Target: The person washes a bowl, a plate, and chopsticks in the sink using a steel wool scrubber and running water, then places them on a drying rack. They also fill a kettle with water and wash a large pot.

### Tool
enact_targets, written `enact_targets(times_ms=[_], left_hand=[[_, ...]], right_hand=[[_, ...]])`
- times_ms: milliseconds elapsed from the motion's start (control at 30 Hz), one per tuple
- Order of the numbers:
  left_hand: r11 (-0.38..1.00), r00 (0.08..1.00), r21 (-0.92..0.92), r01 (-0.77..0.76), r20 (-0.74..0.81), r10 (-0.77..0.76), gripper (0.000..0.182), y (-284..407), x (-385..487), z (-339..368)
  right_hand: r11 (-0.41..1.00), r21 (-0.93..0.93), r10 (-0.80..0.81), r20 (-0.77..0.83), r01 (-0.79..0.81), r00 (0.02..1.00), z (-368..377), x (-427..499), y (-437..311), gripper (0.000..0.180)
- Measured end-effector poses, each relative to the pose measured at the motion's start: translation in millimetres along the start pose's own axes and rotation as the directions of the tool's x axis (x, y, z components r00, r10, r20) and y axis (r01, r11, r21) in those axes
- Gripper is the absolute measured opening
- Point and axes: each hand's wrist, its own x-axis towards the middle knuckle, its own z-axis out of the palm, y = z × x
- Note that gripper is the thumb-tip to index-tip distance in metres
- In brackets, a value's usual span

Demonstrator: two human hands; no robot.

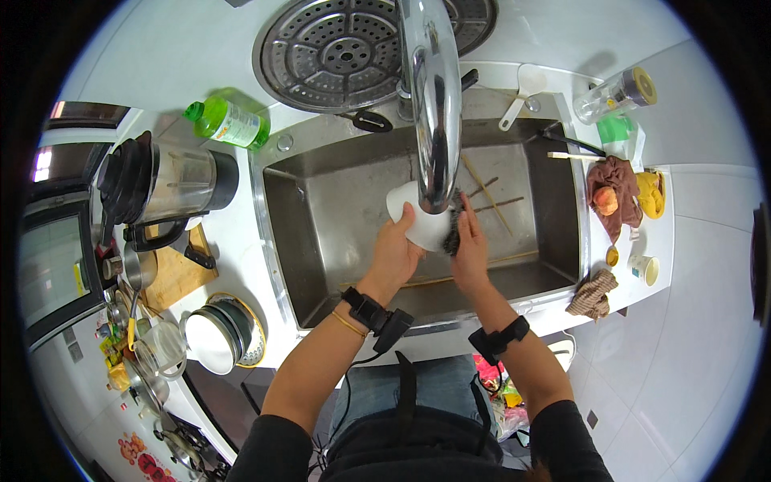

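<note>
Over the stainless steel sink, my left hand grips a white bowl by its side, thumb on the near wall. My right hand holds a dark, wiry scouring pad against the right side of the bowl. The curved chrome faucet hangs directly above and hides part of the bowl. Several thin sticks, among them a pale chopstick, lie on the sink's bottom to the right and below the hands.
Left of the sink stand a green detergent bottle, a blender jug, a cutting board with a knife, and stacked bowls. A round perforated steamer rack lies behind. Brown cloths and a paper cup are right.
</note>
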Motion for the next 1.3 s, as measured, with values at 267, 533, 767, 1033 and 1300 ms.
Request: enact_targets(times_ms=[267, 533, 767, 1033, 1300], left_hand=[[0.999, 0.997, -0.014, -0.045, -0.068, 0.044, 0.03, -8, 9, 1], [0.998, 0.998, -0.037, -0.045, -0.055, 0.043, 0.028, -6, 8, 2], [0.966, 0.978, -0.253, -0.045, -0.206, -0.008, 0.029, 9, 4, 12], [0.975, 0.987, -0.218, -0.052, -0.157, 0.018, 0.036, 5, -9, 9], [0.964, 0.979, -0.261, -0.048, -0.205, -0.007, 0.037, -7, -23, -12]], right_hand=[[0.731, -0.587, -0.349, 0.117, 0.348, 0.93, 25, -9, -16, 0.029], [0.407, -0.755, -0.364, 0.382, 0.514, 0.849, 36, 2, -22, 0.028], [0.541, -0.722, -0.368, 0.258, 0.431, 0.893, 21, -25, -20, 0.033], [0.88, -0.473, -0.077, -0.05, 0.045, 0.996, 3, 3, -18, 0.043], [0.907, 0.005, 0.414, -0.197, -0.421, 0.889, -4, -3, -17, 0.05]])
